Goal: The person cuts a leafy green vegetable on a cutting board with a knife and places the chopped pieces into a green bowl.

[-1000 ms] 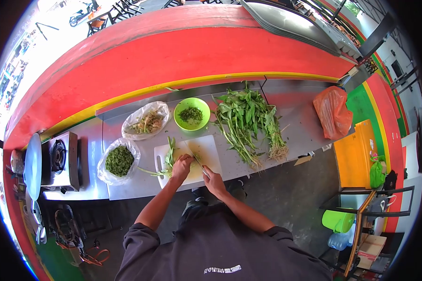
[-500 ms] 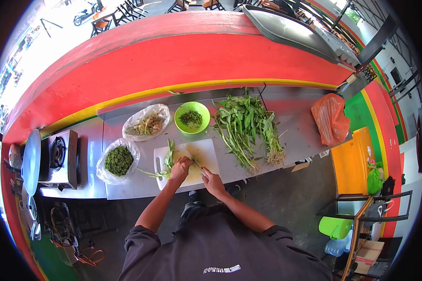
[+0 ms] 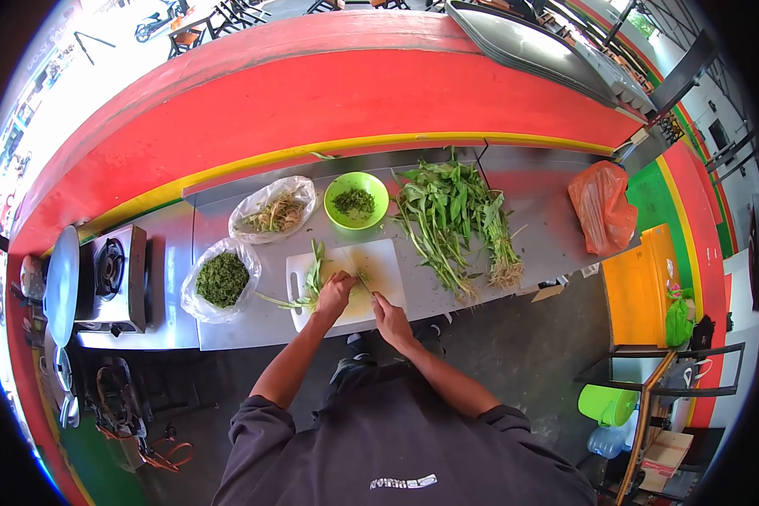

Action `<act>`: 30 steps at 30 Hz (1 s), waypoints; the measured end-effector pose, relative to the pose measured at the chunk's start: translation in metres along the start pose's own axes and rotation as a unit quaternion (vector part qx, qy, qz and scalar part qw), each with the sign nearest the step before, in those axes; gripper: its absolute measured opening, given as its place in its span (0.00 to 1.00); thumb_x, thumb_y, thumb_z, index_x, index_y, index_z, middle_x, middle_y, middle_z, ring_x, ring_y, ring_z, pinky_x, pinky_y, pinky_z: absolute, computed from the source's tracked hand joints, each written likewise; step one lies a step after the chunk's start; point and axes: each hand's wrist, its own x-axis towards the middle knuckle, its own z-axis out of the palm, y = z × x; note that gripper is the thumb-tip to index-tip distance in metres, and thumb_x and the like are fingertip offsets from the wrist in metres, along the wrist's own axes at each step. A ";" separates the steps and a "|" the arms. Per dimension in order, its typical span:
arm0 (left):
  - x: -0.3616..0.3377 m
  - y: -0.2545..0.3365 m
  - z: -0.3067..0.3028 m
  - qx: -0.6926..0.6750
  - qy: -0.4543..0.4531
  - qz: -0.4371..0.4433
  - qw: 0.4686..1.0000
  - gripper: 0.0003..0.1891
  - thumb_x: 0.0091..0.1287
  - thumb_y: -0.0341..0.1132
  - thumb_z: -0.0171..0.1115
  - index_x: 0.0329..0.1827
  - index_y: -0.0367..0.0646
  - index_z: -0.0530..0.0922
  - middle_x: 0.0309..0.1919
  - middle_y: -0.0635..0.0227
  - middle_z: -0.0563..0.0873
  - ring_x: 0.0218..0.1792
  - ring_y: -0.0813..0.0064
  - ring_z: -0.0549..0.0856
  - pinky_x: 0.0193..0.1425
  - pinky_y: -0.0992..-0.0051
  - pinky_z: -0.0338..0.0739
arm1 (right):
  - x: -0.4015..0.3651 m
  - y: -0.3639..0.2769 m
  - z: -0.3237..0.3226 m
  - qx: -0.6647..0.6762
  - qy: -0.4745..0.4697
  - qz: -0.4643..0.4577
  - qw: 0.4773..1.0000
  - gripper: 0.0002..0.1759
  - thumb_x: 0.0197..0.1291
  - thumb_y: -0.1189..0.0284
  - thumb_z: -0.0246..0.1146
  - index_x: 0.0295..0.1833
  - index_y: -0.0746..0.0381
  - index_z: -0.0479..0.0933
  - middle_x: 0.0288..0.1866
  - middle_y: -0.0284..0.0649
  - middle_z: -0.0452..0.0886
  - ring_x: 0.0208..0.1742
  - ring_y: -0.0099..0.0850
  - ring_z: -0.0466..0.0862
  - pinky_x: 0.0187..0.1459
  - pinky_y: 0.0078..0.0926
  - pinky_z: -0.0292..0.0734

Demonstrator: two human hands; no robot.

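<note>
My left hand point(image 3: 337, 289) is closed on leafy green stems point(image 3: 314, 274) lying across the white cutting board point(image 3: 386, 263). Just to the right, my right hand point(image 3: 389, 316) grips a knife point(image 3: 366, 286), whose blade points up and left toward the cut end of the greens. Small chopped pieces lie near the blade. Behind the board stands a green bowl point(image 3: 379, 192) with chopped greens in it. To the right of the board lie bunches of long leafy greens point(image 3: 447, 215) with roots showing.
Left of the board are a plastic bag of chopped greens point(image 3: 221, 280) and a bag of root ends point(image 3: 276, 212). Farther left stands a gas stove point(image 3: 114, 282). An orange plastic bag point(image 3: 600, 208) sits at the counter's right end, below a red wall point(image 3: 354, 97).
The whole view has shifted slightly, moving the counter a little right and up. My hands stay at the board, and the knife blade appears lower against the greens.
</note>
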 end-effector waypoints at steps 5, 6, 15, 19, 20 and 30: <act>-0.002 -0.006 0.002 -0.013 0.000 0.007 1.000 0.13 0.63 0.24 0.58 0.47 0.39 0.87 0.44 0.57 0.87 0.49 0.51 0.84 0.55 0.59 0.81 | -0.014 0.001 0.007 0.031 0.023 0.000 0.999 0.18 0.76 0.63 0.57 0.64 0.61 0.76 0.39 0.62 0.84 0.43 0.62 0.84 0.41 0.54 0.79; -0.001 -0.007 0.003 -0.016 0.000 0.010 1.000 0.13 0.63 0.24 0.58 0.47 0.39 0.87 0.44 0.57 0.87 0.49 0.51 0.84 0.56 0.59 0.81 | -0.015 0.001 0.008 0.029 0.041 -0.004 0.999 0.18 0.76 0.63 0.57 0.64 0.61 0.77 0.39 0.62 0.84 0.43 0.62 0.84 0.41 0.54 0.79; 0.000 -0.005 0.000 -0.030 0.008 0.006 0.999 0.11 0.65 0.24 0.60 0.46 0.37 0.87 0.43 0.55 0.88 0.48 0.50 0.85 0.54 0.59 0.81 | -0.015 -0.003 0.005 0.047 0.048 0.005 0.998 0.21 0.76 0.62 0.58 0.64 0.64 0.78 0.39 0.62 0.84 0.44 0.61 0.84 0.40 0.50 0.80; -0.001 -0.007 0.001 -0.035 0.008 0.007 0.999 0.09 0.67 0.26 0.61 0.46 0.39 0.87 0.42 0.56 0.87 0.47 0.51 0.85 0.52 0.59 0.81 | -0.025 0.000 0.006 0.061 0.022 0.039 0.997 0.21 0.76 0.62 0.58 0.65 0.64 0.78 0.39 0.63 0.84 0.43 0.61 0.85 0.40 0.48 0.80; -0.001 -0.008 0.002 -0.036 0.007 0.007 0.999 0.09 0.67 0.26 0.61 0.46 0.39 0.87 0.42 0.56 0.87 0.47 0.51 0.85 0.52 0.59 0.81 | -0.024 0.001 0.007 0.047 0.028 0.033 0.998 0.20 0.76 0.62 0.58 0.64 0.64 0.78 0.38 0.62 0.84 0.43 0.61 0.85 0.40 0.48 0.80; -0.001 -0.008 0.003 -0.002 0.018 -0.007 1.000 0.08 0.66 0.27 0.61 0.43 0.40 0.88 0.40 0.58 0.87 0.46 0.53 0.86 0.52 0.60 0.81 | -0.018 0.001 0.004 0.051 0.037 0.021 0.998 0.19 0.76 0.63 0.58 0.63 0.64 0.77 0.35 0.62 0.83 0.41 0.60 0.85 0.38 0.47 0.79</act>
